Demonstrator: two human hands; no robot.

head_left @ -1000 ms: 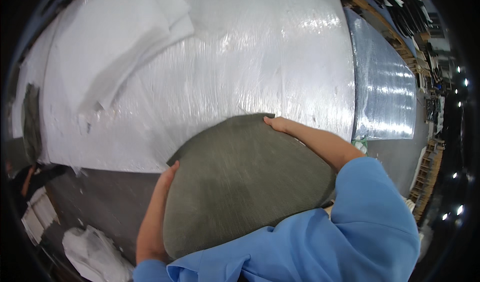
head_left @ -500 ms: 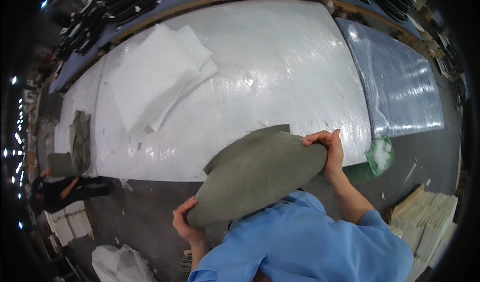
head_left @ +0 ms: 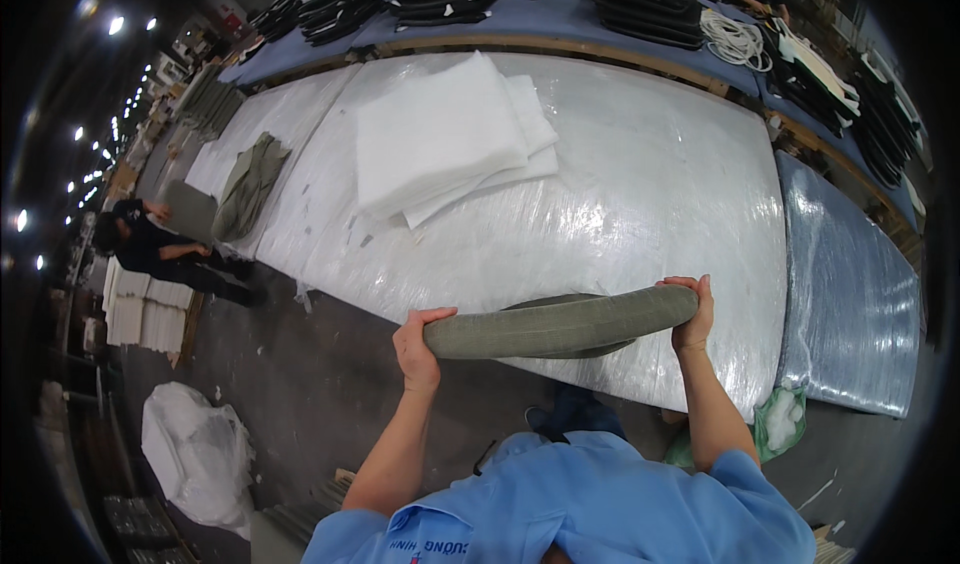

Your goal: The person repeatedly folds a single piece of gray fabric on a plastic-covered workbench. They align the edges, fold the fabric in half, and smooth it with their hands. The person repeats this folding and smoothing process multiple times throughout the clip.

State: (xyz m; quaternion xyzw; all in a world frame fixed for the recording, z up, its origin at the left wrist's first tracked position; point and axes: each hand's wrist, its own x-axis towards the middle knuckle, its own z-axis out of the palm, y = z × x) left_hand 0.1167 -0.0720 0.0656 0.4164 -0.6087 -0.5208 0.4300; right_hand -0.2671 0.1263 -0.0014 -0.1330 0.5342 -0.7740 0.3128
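Newly tipped edge-on, the woven olive cushion [head_left: 560,328] curves gently — my left hand [head_left: 416,351] and right hand [head_left: 694,316] grasping its ends.

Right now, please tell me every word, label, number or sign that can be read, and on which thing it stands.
Blue shirt: dark lettering on the chest, upside down in this view; I do not copy printed words.
Grey-green padded piece, white sheets and plastic-covered table: no text that I can see.
Far background: too small and blurred to read.
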